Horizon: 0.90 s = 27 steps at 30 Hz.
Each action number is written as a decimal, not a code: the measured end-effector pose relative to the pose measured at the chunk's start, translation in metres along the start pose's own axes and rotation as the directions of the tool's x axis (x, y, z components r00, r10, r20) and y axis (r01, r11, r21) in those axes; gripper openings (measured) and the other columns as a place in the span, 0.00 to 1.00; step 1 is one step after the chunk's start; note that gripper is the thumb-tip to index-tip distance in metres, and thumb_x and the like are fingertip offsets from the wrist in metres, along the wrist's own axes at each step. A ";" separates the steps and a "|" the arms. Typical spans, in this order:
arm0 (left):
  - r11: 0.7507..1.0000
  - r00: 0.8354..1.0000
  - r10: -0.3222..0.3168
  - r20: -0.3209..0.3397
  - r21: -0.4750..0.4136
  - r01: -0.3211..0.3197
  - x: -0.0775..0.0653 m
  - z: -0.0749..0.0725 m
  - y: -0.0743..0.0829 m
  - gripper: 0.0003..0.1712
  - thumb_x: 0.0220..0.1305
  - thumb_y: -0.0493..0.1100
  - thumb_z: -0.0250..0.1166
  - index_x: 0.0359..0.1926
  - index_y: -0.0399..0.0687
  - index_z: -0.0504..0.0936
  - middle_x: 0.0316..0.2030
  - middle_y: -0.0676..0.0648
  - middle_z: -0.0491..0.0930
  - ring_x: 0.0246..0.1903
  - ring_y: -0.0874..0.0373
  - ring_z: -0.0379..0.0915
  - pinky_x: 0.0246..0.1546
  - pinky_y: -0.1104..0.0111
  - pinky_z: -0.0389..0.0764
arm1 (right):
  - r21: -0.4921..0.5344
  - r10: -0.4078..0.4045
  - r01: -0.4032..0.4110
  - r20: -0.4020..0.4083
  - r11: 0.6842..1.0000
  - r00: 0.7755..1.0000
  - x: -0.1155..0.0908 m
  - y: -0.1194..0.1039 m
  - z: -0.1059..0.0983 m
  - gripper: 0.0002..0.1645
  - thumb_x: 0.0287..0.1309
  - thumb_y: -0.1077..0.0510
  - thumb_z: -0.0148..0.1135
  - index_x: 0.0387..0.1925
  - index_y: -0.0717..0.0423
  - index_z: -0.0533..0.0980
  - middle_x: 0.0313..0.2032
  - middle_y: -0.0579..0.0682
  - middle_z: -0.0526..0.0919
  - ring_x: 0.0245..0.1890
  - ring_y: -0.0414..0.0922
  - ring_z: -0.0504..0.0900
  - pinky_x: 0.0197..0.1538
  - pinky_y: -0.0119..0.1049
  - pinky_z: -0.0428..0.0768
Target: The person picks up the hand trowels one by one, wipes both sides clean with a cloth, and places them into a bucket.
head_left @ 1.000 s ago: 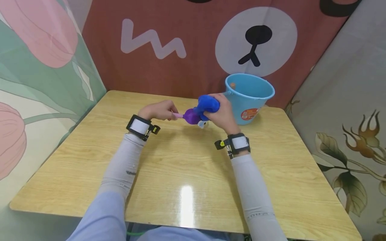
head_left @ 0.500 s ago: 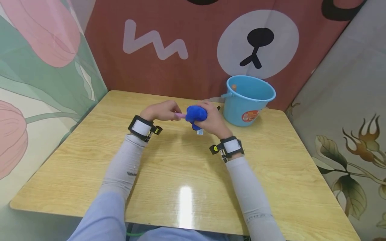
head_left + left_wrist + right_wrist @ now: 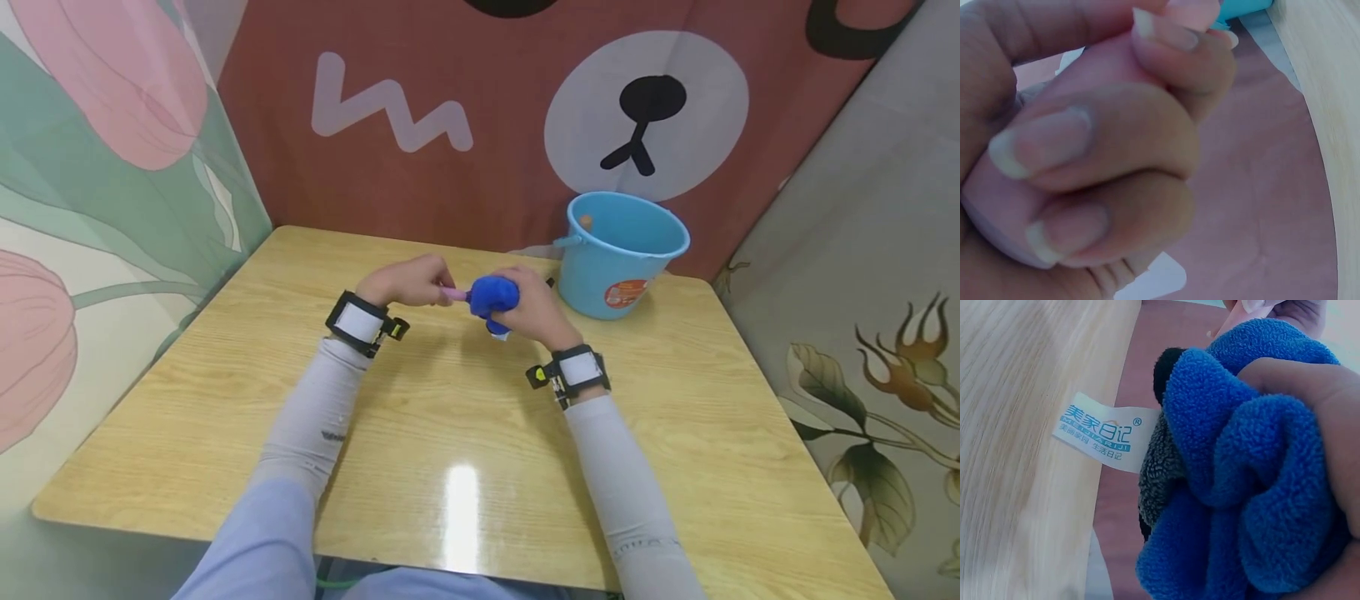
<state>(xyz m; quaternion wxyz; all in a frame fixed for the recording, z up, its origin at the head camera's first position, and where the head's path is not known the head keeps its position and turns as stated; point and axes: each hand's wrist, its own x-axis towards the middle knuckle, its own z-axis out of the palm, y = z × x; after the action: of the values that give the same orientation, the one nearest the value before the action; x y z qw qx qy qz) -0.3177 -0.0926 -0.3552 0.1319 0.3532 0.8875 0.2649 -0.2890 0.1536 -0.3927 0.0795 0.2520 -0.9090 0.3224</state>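
My left hand [image 3: 411, 281] holds the pink handle [image 3: 455, 294] of a tool, its fingers curled round it in the left wrist view. The tool's rounded purple head is mostly hidden under a blue cloth [image 3: 494, 297]. My right hand [image 3: 536, 310] grips this cloth, bunched up around the head end, just right of the left hand. In the right wrist view the blue towelling [image 3: 1279, 487] shows thick folds and a grey and black underside [image 3: 1163, 465]. A white printed label [image 3: 1107, 432] sticks out of it. Both hands are over the far middle of the table.
A light blue bucket [image 3: 592, 279] with an orange sticker stands at the back right, close beyond my right hand. A small orange-brown piece [image 3: 586, 222] shows inside its rim. The wooden table [image 3: 405, 450] backs onto a brown printed curtain [image 3: 502, 192].
My right hand has brought the cloth leftward and slightly nearer, over the purple head that was visible a second ago. My left hand keeps its hold on the handle, almost still.
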 end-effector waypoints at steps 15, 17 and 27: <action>0.999 0.998 -0.037 -0.049 0.001 0.037 -0.008 -0.008 -0.008 0.07 0.62 0.36 0.65 0.36 0.41 0.90 0.19 0.52 0.71 0.18 0.61 0.58 0.20 0.70 0.59 | -0.009 0.068 -0.068 -0.032 0.998 0.997 -0.002 0.017 -0.005 0.35 0.48 0.61 0.77 0.60 0.57 0.78 0.58 0.58 0.80 0.60 0.57 0.75 0.66 0.59 0.70; 1.000 0.998 -0.031 -0.058 -0.004 0.030 -0.009 -0.009 -0.009 0.07 0.62 0.36 0.64 0.35 0.41 0.90 0.19 0.52 0.70 0.18 0.61 0.58 0.20 0.70 0.59 | -0.006 0.071 -0.071 -0.045 0.997 0.996 -0.003 0.019 -0.006 0.35 0.47 0.62 0.76 0.60 0.58 0.78 0.58 0.59 0.80 0.60 0.58 0.75 0.66 0.60 0.70; 0.999 0.997 -0.012 -0.073 -0.039 0.009 -0.011 -0.015 -0.017 0.08 0.64 0.36 0.63 0.29 0.42 0.87 0.16 0.53 0.65 0.16 0.62 0.56 0.20 0.70 0.58 | 0.041 0.071 -0.066 -0.139 0.997 0.988 -0.002 0.031 -0.007 0.31 0.51 0.67 0.73 0.59 0.60 0.78 0.58 0.60 0.80 0.62 0.58 0.75 0.68 0.57 0.68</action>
<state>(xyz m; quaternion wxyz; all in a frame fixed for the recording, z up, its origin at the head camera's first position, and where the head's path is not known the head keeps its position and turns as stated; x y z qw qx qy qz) -0.3253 -0.1168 -0.3516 0.1073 0.3360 0.8882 0.2943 -0.3030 0.1795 -0.4055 0.1274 0.1987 -0.9033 0.3581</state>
